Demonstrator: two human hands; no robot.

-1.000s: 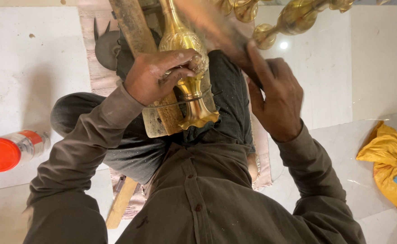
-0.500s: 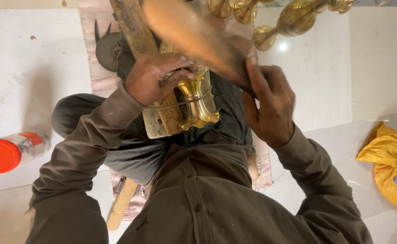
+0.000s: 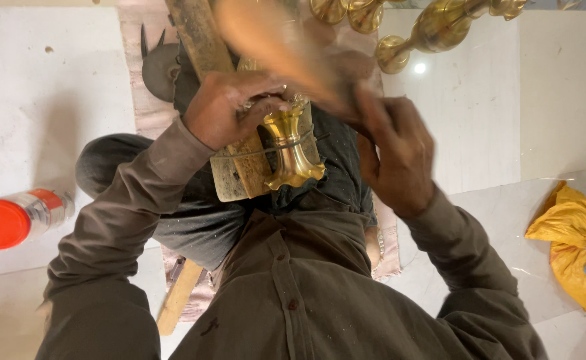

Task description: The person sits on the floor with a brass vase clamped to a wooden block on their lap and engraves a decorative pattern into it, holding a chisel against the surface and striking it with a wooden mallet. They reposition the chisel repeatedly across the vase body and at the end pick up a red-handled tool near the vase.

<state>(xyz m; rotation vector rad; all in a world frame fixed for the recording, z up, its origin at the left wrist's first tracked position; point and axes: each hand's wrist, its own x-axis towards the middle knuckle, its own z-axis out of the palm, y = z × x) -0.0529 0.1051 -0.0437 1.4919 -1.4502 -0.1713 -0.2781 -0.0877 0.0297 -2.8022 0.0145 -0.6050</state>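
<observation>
A shiny brass vessel point(image 3: 292, 148) with a flared foot lies across a wooden block point(image 3: 236, 173) on my lap. My left hand point(image 3: 230, 107) presses down on the vessel's body and grips it. My right hand point(image 3: 393, 153) holds a long wooden tool point(image 3: 273, 47), blurred by motion, slanting up and to the left over the vessel. The upper part of the vessel is hidden under my left hand and the blurred tool.
Several brass pieces point(image 3: 433, 30) lie on the white floor at the top right. A jar with a red lid point(image 3: 13, 220) lies at the left, a yellow bag point(image 3: 576, 247) at the right. A wooden handle point(image 3: 180, 293) and a dark metal tool point(image 3: 160, 70) rest on the cloth.
The wooden tool in my right hand has swung down and left across the vessel, now a larger blur. My left hand keeps its hold; the vessel has shifted slightly.
</observation>
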